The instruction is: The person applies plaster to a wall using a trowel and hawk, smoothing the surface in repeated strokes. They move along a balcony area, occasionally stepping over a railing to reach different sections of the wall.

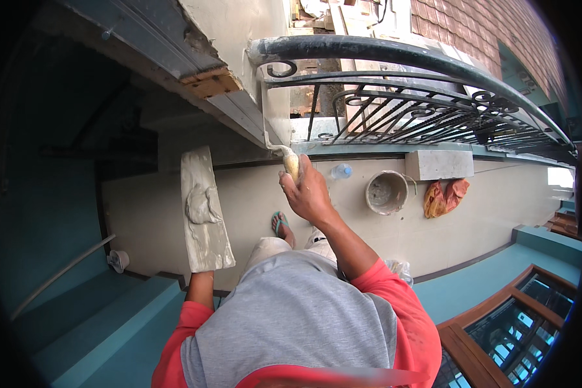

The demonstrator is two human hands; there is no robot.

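My right hand [309, 194] is closed around the wooden handle of a trowel [291, 165]. The trowel's thin metal blade stands edge-on along the wall corner [275, 116], beside the end of the black railing. To the left, a long mortar board [208, 242] rests on my left hand, which is hidden beneath it; only the left forearm [202, 289] shows. Wet grey mortar [202, 205] is heaped near the board's middle and smeared along its length.
A black iron railing [394, 48] runs along the far side. On the tiled floor are a plastic bottle [341, 171], a mortar-stained bucket [387, 193], a pale block [440, 165] and an orange-red bag [445, 198]. A small white container [118, 260] lies at left.
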